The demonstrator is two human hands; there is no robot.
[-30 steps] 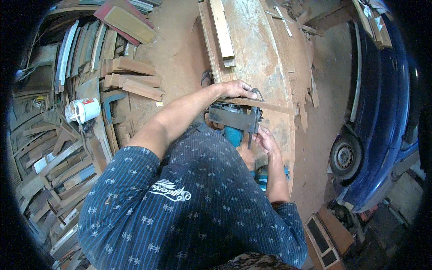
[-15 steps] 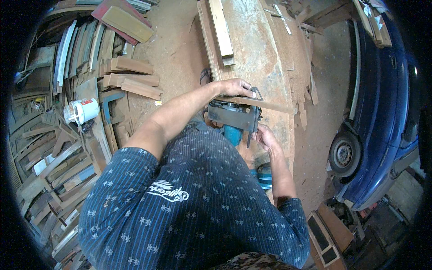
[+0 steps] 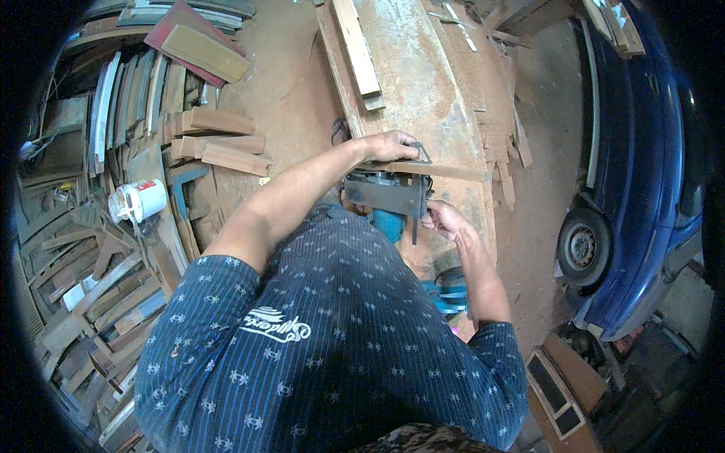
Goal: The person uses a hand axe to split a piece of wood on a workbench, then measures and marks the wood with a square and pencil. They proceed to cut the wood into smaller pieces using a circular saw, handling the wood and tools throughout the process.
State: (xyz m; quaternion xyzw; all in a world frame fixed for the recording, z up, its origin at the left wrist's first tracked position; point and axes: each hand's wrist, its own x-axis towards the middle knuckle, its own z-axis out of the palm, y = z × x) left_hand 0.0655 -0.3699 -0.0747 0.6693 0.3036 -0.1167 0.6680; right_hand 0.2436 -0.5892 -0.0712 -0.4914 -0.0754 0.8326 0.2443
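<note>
A teal power tool [image 3: 386,222] with a dark metal base plate [image 3: 381,193] and a black upright bar at its right end is held before my body, over the near part of the workbench [image 3: 423,90]. A narrow wooden strip [image 3: 464,171] lies across the tool. My left hand [image 3: 394,147] is closed on the strip, its thumb by a black looped metal piece [image 3: 424,155]. My right hand [image 3: 442,220] pinches at the right end of the base plate, where its fingertips are partly hidden. A second teal tool [image 3: 445,291] is partly visible behind my right arm.
Long boards [image 3: 353,49] lie on the bench. Stacked offcuts [image 3: 223,124] and a white bucket [image 3: 147,198] are on the left. A blue car [image 3: 649,189] stands close on the right, and an open wooden box [image 3: 553,392] is at lower right.
The view has shifted slightly. My right hand and the tool's right end have edged a little upward in the picture. Both hands keep much the same grip.
</note>
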